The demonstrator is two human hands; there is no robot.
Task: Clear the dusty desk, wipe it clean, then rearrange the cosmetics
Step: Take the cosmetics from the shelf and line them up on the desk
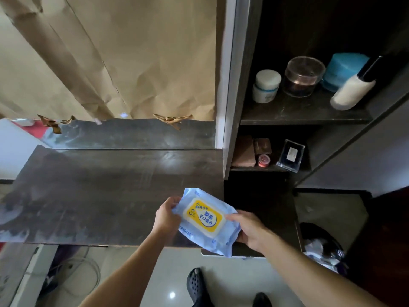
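one wipes pack (204,220); two hands (167,214) (250,229); three jars (266,85) (304,75) (342,70); one bottle (352,89); two compacts (243,151) (262,146); two shoes (197,286) (262,300)

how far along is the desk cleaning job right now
Clearing looks done: the cosmetics sit on the side shelf, off the desk. In hand: left hand and right hand hold the wet wipe pack, no wipe out yet. Left: wiping the desk's dusty smears, then rearranging the cosmetics.

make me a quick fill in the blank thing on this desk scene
The left hand and right hand hold a wipes pack with a ____ label.
The small red pot sits on the ____ shelf.
The white jar stands just ____ of the clear-lidded jar.
Missing: yellow, lower, left.
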